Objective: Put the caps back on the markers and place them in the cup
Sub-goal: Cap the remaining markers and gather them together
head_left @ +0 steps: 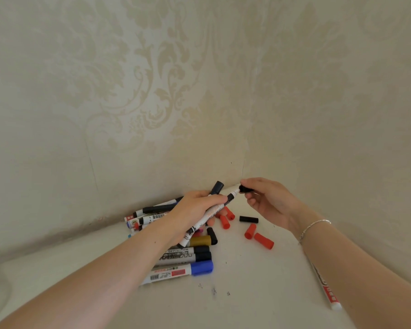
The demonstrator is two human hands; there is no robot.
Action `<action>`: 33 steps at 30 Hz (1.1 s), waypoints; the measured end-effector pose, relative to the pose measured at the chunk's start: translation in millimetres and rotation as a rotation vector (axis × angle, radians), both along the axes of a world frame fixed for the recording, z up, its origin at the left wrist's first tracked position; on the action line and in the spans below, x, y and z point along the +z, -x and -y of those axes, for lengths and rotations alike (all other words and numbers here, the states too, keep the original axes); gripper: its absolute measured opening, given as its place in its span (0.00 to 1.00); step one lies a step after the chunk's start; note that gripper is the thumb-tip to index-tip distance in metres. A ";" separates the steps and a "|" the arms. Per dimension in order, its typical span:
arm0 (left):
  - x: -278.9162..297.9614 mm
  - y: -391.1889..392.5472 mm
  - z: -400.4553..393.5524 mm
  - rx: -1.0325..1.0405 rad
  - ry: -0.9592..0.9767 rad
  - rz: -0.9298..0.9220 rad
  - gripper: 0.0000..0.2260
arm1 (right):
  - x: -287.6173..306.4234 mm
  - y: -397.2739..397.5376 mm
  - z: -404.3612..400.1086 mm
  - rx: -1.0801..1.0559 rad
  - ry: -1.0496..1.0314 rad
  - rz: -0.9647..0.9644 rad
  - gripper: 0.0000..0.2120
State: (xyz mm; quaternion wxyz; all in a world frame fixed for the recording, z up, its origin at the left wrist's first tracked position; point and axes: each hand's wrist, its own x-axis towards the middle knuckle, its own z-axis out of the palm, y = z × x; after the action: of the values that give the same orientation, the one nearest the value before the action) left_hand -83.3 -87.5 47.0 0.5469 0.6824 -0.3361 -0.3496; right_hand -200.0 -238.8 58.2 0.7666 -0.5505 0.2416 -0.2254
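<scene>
- Markers lie in a loose heap on the white tabletop, left of centre, some already capped in black or blue, others crossing one another toward the far wall. The left forearm hangs right over them; a careless drop of the wrist could scatter or roll the heap.
- The left hand is wrapped round a white marker, tip pointing far and right. It seems to hold a second, dark-ended pen as well, which could slip out during capping.
- A lone marker lies near the right, just beside the right forearm, and could be nudged off the edge.
- The right hand pinches a black cap between thumb and forefinger, mouth touching or just beside the nib. If it comes in skewed, the cap may jam or ink the fingers.
- Loose red caps and another black cap lie between the hands; round as they are, they likely roll easily, and a wrong colour could be picked.
- No cup shows in view, so the drop-off will call for a reach out of sight.
</scene>
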 end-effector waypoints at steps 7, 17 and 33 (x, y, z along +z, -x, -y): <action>-2.9 -2.4 2.9 -0.004 -0.011 0.030 0.12 | 2.0 -4.2 -6.4 0.097 0.112 -0.051 0.06; -1.8 0.2 3.2 0.051 0.075 -0.003 0.07 | 0.5 -13.5 -16.6 0.006 0.185 -0.057 0.11; -11.7 12.3 16.9 0.134 0.177 -0.021 0.05 | 0.9 -20.3 -32.4 -0.148 0.495 -0.255 0.07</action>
State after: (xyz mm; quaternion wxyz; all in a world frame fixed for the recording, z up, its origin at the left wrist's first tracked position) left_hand -95.6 -104.4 35.3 0.6306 0.6488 -0.3135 -0.2882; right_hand -179.7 -206.4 59.1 0.5536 -0.7257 0.3135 -0.2619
